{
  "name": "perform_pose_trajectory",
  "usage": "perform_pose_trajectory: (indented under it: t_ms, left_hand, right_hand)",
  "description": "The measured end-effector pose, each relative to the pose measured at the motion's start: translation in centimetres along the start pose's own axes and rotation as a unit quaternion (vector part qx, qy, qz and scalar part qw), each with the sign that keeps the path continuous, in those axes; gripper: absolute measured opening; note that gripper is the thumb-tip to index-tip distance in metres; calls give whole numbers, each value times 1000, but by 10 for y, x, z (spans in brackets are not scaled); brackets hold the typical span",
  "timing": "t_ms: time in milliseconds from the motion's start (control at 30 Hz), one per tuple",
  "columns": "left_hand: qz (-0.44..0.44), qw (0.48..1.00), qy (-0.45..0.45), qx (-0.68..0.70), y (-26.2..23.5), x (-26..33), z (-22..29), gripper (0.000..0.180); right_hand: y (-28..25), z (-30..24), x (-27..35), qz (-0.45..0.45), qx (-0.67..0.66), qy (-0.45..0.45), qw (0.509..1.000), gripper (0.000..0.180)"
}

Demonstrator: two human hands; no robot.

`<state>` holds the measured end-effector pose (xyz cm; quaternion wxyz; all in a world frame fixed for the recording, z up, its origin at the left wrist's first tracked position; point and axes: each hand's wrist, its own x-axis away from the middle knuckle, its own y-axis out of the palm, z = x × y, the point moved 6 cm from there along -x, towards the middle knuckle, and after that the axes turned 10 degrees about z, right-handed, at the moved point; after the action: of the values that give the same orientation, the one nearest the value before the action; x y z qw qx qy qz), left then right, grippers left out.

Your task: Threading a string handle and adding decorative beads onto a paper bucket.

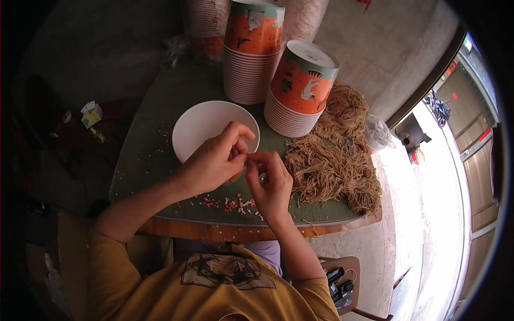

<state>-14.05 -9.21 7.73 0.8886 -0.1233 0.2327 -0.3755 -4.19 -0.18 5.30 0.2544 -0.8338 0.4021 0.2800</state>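
My left hand (220,158) and my right hand (272,184) meet over the near rim of a white bowl (187,128). Both have their fingers closed in a pinch, fingertips close together. Whatever lies between the fingertips is too small to make out. Just below the hands, small red, pink and white beads (242,205) are scattered on the green tabletop (155,115). To the right of my right hand lie tangled bundles of brown stringy strands (326,174).
Behind the bowl stand two stacks of upturned orange-and-green paper tubs (297,88) (250,72). A clear plastic bag (378,132) hangs by the table's right edge. At right below is a stool (349,265) with dark items on it. A tissue pack (91,114) sits at far left.
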Motion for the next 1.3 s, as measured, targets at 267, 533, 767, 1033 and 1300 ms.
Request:
perform_pose_trajectory:
  t_ms: [267,533,767,1033,1300]
  left_hand:
    - [-19,995,35,-95,-4,4,1,25]
    - [39,961,186,-201,-7,7,10,8]
    - [77,937,224,-256,-8,10,15,12]
    - [173,947,208,-173,-12,85,23,17]
    - [97,927,-251,260,7,79,-32,24]
  right_hand:
    - [9,26,15,3,-229,224,947,8]
    - [19,28,33,-71,-288,301,907,9]
    - [27,22,44,-71,-296,306,902,12]
    - [14,7,71,-116,-271,390,872,19]
    - [22,-3,86,-161,-137,244,947,10]
